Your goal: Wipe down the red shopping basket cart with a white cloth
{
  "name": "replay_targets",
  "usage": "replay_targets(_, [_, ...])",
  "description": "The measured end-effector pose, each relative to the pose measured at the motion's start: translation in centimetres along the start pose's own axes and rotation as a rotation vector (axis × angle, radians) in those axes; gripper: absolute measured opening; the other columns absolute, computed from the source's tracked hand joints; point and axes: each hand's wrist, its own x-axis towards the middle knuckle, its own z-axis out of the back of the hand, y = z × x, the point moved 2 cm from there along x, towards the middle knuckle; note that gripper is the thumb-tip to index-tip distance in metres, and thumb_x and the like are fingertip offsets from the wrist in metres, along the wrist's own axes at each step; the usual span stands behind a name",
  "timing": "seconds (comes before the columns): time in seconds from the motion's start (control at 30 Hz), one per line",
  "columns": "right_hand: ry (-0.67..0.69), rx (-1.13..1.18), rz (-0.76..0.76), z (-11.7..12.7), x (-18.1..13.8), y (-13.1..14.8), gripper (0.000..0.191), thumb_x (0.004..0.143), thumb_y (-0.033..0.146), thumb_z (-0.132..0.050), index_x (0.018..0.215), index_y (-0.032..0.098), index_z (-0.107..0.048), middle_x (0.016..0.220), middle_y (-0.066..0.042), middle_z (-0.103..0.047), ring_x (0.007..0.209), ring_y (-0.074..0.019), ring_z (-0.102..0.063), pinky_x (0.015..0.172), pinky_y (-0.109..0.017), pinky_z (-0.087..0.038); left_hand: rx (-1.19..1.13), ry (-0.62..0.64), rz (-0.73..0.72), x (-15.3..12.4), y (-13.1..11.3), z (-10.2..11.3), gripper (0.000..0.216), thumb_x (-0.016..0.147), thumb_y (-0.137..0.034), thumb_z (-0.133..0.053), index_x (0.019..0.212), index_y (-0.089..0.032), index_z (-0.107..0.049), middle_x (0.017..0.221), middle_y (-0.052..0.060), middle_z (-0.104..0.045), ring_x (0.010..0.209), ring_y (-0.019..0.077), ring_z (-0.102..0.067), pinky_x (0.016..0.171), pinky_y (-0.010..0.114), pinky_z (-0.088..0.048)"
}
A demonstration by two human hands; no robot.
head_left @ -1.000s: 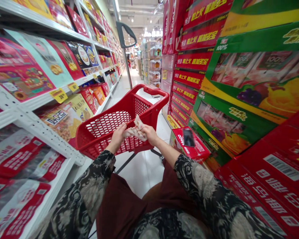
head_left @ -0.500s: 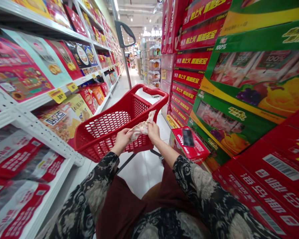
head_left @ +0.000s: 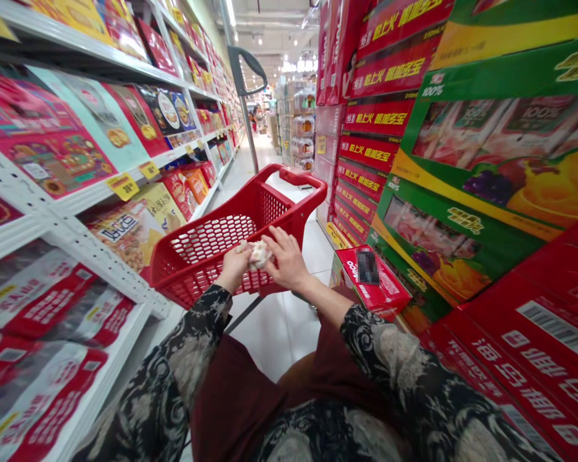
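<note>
Both of my hands meet at a crumpled, whitish patterned cloth [head_left: 259, 255], bunched small in front of the red shopping basket cart [head_left: 202, 247]. My left hand [head_left: 234, 264] is closed on the cloth's left side, pinching it between thumb and fingers. My right hand [head_left: 288, 262] curves over its right side, with the fingers bent and slightly apart and the thumb against the cloth. Part of the cloth is hidden under the fingers. The cart stands just beyond my hands, and its tall grey handle [head_left: 248, 70] rises behind it.
At the left, white shelves [head_left: 84, 199] carry packaged snacks. Stacked red drink cartons [head_left: 373, 119] and green juice boxes [head_left: 462, 212] line the right. A low red box [head_left: 383, 289] with a dark blurred object [head_left: 367, 266] on top stands by my right knee.
The cloth was stretched out between both hands and is now bunched up. My right hand has shifted left and turned over it. The view has swung slightly left.
</note>
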Motion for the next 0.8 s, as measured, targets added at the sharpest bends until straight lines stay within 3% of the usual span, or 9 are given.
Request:
replay_targets(0.07, [0.013, 0.078, 0.005, -0.4, -0.1, 0.1, 0.056, 0.076, 0.021, -0.059, 0.131, 0.017, -0.050, 0.148, -0.013, -0.036, 0.138, -0.0263, -0.030, 0.114, -0.047, -0.024, 0.023, -0.002, -0.022, 0.1, -0.2, 0.3, 0.022, 0.049, -0.014, -0.065, 0.070, -0.014, -0.059, 0.065, -0.003, -0.060, 0.056, 0.0092, -0.054, 0.055, 0.022, -0.045])
replay_targets(0.17, [-0.150, 0.289, -0.328, -2.1, 0.0, -1.0, 0.053, 0.079, 0.028, -0.060, 0.128, 0.012, -0.052, 0.140, -0.017, -0.046, 0.130, -0.0252, -0.044, 0.109, -0.040, -0.035, 0.041, 0.020, -0.088, -0.1, -0.4, 0.0, 0.026, 0.048, -0.016, -0.070, 0.072, -0.014, -0.060, 0.065, -0.003, -0.060, 0.057, 0.0094, -0.054, 0.057, 0.023, -0.045])
replay_targets(0.27, [-0.226, 0.633, -0.600, -4.1, 0.3, -2.7, 0.042, 0.080, 0.028, -0.058, 0.120, 0.015, -0.057, 0.120, -0.011, -0.064, 0.110, -0.0205, -0.061, 0.097, -0.036, -0.048, 0.010, 0.088, -0.101, -0.6, -0.2, -0.6, 0.031, 0.047, -0.019, -0.076, 0.075, -0.013, -0.063, 0.067, -0.001, -0.063, 0.060, 0.0106, -0.057, 0.060, 0.024, -0.047])
replay_targets(0.43, [-0.429, 1.088, -0.742, -4.8, 0.6, -4.7, 0.029, 0.078, 0.025, -0.061, 0.106, 0.017, -0.059, 0.102, -0.004, -0.071, 0.089, -0.0142, -0.067, 0.083, -0.028, -0.053, -0.221, 0.321, 0.051, -1.1, 0.3, -1.4, 0.028, 0.060, -0.024, -0.072, 0.083, -0.011, -0.064, 0.079, 0.005, -0.068, 0.072, 0.0157, -0.063, 0.070, 0.029, -0.051])
replay_targets(0.5, [-0.498, 1.201, -0.773, -5.0, 0.6, -4.8, 0.026, 0.077, 0.025, -0.062, 0.101, 0.017, -0.057, 0.091, -0.002, -0.071, 0.080, -0.0127, -0.067, 0.076, -0.025, -0.054, -0.242, 0.320, 0.066, -1.0, 0.6, -1.4, 0.025, 0.062, -0.021, -0.071, 0.084, -0.011, -0.063, 0.079, 0.006, -0.069, 0.074, 0.0159, -0.064, 0.071, 0.029, -0.051])
replay_targets(0.57, [-0.488, 1.278, -0.778, -5.3, 0.6, -4.6, 0.020, 0.076, 0.026, -0.062, 0.093, 0.018, -0.057, 0.081, 0.001, -0.070, 0.073, -0.0117, -0.066, 0.071, -0.024, -0.054, -0.199, 0.235, 0.037, -0.9, 0.9, -1.4, 0.025, 0.062, -0.018, -0.072, 0.084, -0.012, -0.062, 0.077, 0.004, -0.067, 0.072, 0.0140, -0.063, 0.068, 0.026, -0.050])
replay_targets(0.63, [-0.427, 1.295, -0.764, -5.6, 0.7, -4.2, 0.016, 0.079, 0.030, -0.059, 0.088, 0.017, -0.058, 0.080, 0.000, -0.069, 0.073, -0.0124, -0.067, 0.073, -0.026, -0.054, -0.129, 0.152, 0.036, -1.0, 1.2, -1.4, 0.028, 0.062, -0.017, -0.072, 0.088, -0.013, -0.062, 0.077, 0.002, -0.067, 0.067, 0.0113, -0.061, 0.062, 0.022, -0.049])
replay_targets(0.7, [-0.337, 1.183, -0.714, -5.4, 1.0, -3.6, 0.024, 0.084, 0.038, -0.052, 0.090, 0.016, -0.062, 0.088, -0.004, -0.070, 0.083, -0.0155, -0.067, 0.079, -0.029, -0.054, -0.096, 0.204, 0.109, -1.3, 1.4, -1.6, 0.031, 0.063, -0.019, -0.072, 0.092, -0.015, -0.062, 0.079, 0.002, -0.067, 0.064, 0.0102, -0.060, 0.058, 0.021, -0.048])
replay_targets(0.8, [-0.237, 0.711, -0.587, -3.6, 1.2, -2.7, 0.034, 0.088, 0.040, -0.045, 0.101, 0.015, -0.065, 0.117, -0.011, -0.064, 0.116, -0.0213, -0.056, 0.100, -0.036, -0.044, -0.146, 0.318, 0.168, -1.3, 1.5, -1.7, 0.033, 0.060, -0.019, -0.073, 0.090, -0.015, -0.061, 0.078, 0.002, -0.066, 0.063, 0.0111, -0.061, 0.059, 0.024, -0.049])
